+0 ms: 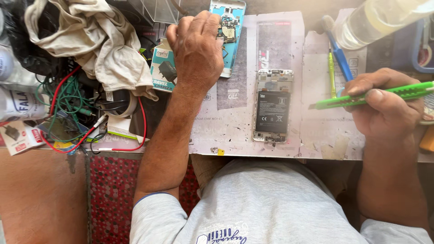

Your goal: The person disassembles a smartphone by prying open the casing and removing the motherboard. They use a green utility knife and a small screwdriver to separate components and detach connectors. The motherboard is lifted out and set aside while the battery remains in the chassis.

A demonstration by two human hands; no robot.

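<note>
Two phones lie opened on a worn, speckled mat [235, 131] that covers the middle of the bench. The nearer phone [272, 105], back cover off, lies flat at the mat's centre with its dark battery exposed, well apart from both hands. The second phone [229, 34] sits at the mat's far edge, its blue frame and circuit board showing. The left hand [195, 49] rests over that phone's left side, fingers curled and pressed together on it; whether they pinch any part cannot be told. The right hand [384, 106] holds a green knife [375, 96] level above the mat's right side, thumb and fingers closed around the handle, the short blade pointing left toward the nearer phone. Just beyond the hand lie a blue brush [337, 52] and a thin green tool [332, 72], side by side. A clear bottle [379, 18] stands at the far right corner. Left of the mat, the bench is crowded: a small charger box [162, 68] touches the left wrist, a crumpled beige cloth [86, 40] is heaped behind it, and red, green and black wires [68, 108] tangle over packets and a white roll. Below the bench edge, a red dotted fabric [113, 194] and brown floor show beside the person's grey shirt [253, 203]. Strong light washes out the upper right.
</note>
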